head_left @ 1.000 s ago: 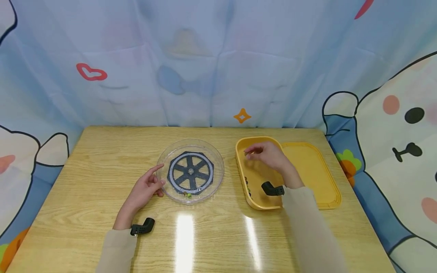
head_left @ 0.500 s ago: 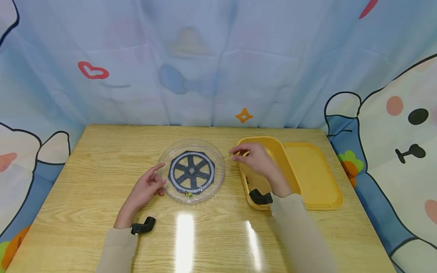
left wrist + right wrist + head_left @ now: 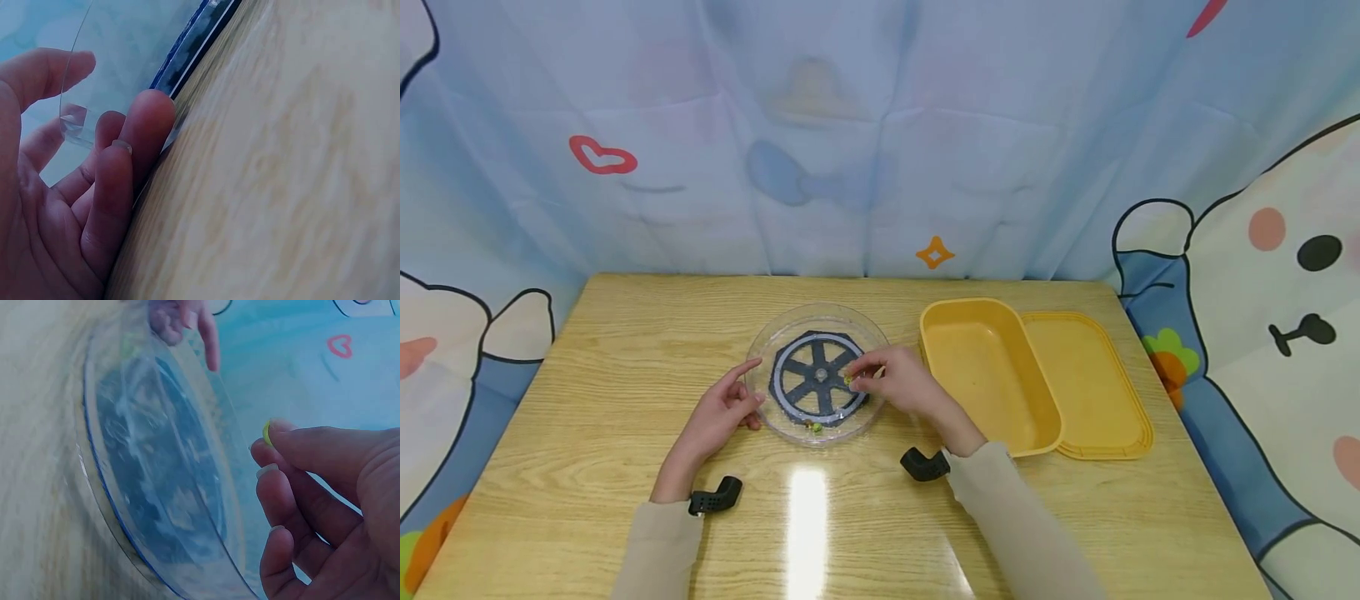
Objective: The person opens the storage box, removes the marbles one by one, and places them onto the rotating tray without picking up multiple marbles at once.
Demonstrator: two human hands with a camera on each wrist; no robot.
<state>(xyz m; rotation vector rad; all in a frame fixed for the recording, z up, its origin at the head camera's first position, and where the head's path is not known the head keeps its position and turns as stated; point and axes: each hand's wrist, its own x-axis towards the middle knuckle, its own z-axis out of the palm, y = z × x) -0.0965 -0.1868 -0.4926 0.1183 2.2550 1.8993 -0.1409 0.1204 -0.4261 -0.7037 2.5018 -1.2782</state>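
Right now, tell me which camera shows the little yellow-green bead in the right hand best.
The right wrist view: the bead sits close up, pinched at the right hand fingertips beside the clear dish. The head view shows it only as a tiny speck over the dish. The left wrist view misses it.

1. L hand (image 3: 718,414): palm turned inward, fingers relaxed and near straight, tips pointing fwd-right, holding nothing; thumb up.
2. R hand (image 3: 898,385): reaches fwd-left, thumb and forefinger pinched together at the tips, other fingers curled below.
3. Both forearms in beige sleeves w/ black wrist mounts; R forearm angles in from lower right.
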